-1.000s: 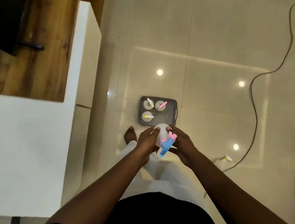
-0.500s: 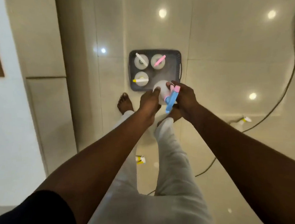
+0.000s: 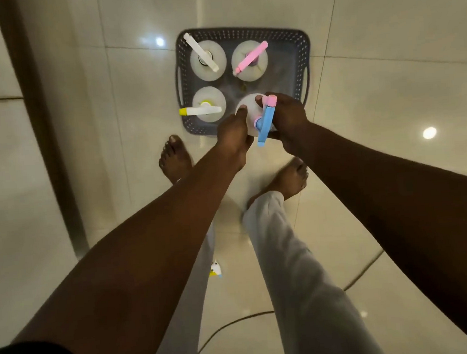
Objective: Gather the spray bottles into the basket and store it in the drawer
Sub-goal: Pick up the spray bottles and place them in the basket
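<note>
The basket (image 3: 302,48) is showing dark grey, its walls patterned with rows of small holes. Inside it, four translucent white bottles are wearing differently coloured spray heads: a white head (image 3: 201,52), a pink head (image 3: 251,58), a white head with a yellow tip (image 3: 200,110), and a blue head with a pink tip (image 3: 266,119). The floor (image 3: 385,67) is gleaming in glossy cream tiles. The trousers (image 3: 298,269) are showing pale grey-white.

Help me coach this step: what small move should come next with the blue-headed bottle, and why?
Probably lower the blue-headed bottle straight down into the basket. The left hand and right hand hold it over the near right corner, the only free spot, with three bottles already standing inside.
</note>
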The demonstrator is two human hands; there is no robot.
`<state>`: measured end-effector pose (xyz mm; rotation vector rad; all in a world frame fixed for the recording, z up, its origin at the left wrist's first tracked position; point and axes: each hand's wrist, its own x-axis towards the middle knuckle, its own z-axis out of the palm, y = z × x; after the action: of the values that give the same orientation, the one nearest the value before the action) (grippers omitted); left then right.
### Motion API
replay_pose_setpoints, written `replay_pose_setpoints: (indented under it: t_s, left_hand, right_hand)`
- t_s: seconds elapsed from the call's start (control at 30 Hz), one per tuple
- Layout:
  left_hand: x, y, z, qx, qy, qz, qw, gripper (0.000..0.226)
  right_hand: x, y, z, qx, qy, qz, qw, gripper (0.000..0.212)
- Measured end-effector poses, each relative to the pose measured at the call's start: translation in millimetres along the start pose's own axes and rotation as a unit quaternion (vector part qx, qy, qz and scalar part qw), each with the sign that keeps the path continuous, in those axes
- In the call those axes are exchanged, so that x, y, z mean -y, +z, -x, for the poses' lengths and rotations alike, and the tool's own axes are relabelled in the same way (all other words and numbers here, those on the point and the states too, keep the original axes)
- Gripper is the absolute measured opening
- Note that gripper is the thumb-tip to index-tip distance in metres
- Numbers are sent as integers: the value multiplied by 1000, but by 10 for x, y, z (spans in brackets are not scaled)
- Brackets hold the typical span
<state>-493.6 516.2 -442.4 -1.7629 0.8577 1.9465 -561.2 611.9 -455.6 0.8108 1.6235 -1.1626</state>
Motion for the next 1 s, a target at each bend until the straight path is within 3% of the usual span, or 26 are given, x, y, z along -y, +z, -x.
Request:
replay_pose_setpoints:
  t_s: [0.27, 0.7, 0.83, 1.0]
  left_hand:
    - [211, 89, -838, -16, 15, 20, 1000, 45]
    - [210, 80, -1453, -10, -4, 7, 1000, 51]
    - [167, 88, -1402, -12, -10, 5, 1000, 39]
    - [103, 49, -919, -32, -4, 34, 999, 21]
  right_hand:
    - [-177, 42, -743, 4, -8, 8, 1000, 50]
    - [-137, 165, -1116, 2, -11, 31, 999, 44]
    - [-108, 155, -1118, 5, 12, 33, 999, 47]
    - [-126, 43, -826, -64, 5, 14, 998, 44]
